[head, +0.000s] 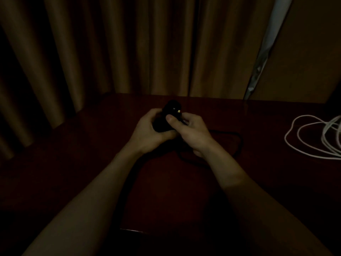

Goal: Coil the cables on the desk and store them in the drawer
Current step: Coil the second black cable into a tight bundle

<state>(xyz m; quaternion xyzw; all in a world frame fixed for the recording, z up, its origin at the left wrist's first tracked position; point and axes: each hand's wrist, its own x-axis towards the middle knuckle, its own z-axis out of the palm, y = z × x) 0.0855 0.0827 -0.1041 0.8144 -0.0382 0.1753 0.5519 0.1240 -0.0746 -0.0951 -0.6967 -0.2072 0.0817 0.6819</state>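
Left hand (pixel 147 133) and right hand (pixel 191 133) grip a half-coiled black cable (pixel 162 123) over the desk (pixel 83 167), tail trailing loose; even, snug loops would serve best. A white cable (pixel 302 129) lies far right.

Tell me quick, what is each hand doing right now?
Left hand: closed around the bundled black cable.
Right hand: closed, pinching the same black cable with thumb and fingers.

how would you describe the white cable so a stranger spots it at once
On the dark red desk, go to its right edge. The white cable lies there in loose loops; it is the only pale cord, unlike the black cable mid-desk.
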